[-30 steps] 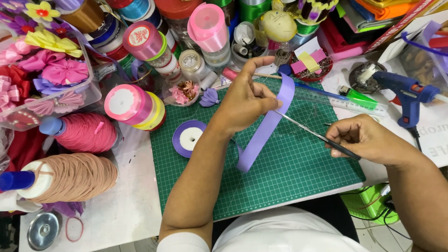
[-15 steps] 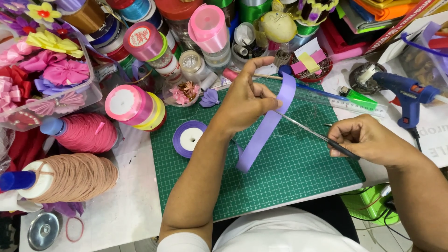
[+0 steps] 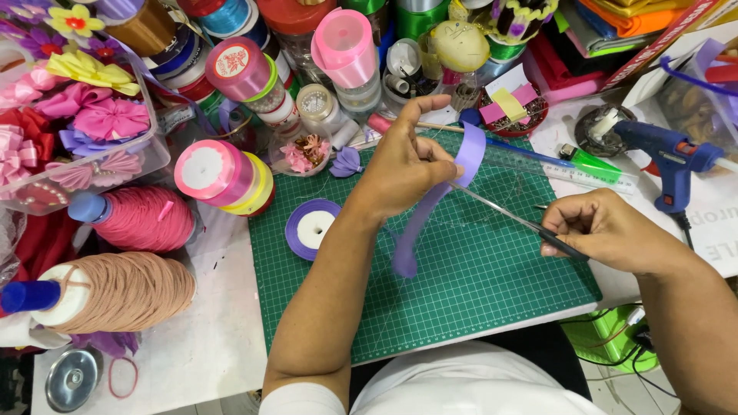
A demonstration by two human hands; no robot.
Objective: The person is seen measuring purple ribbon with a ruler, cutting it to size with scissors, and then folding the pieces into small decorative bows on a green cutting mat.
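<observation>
Ribbon [image 3: 430,211], a lilac strip, hangs from the left hand [image 3: 403,165], pinched between thumb and fingers above the green cutting mat [image 3: 477,292], its lower end touching the mat. Compared with a second ago the hands sit in almost the same place; the right hand [image 3: 607,230] stays closed around the scissors [image 3: 500,211], whose blades now meet the strip just below the pinch. The cut looks to be in hand, and the purple spool [image 3: 311,228] lies untouched beside the left forearm

White worktable [image 3: 192,338] under even light, perhaps tiled floor below.
</observation>
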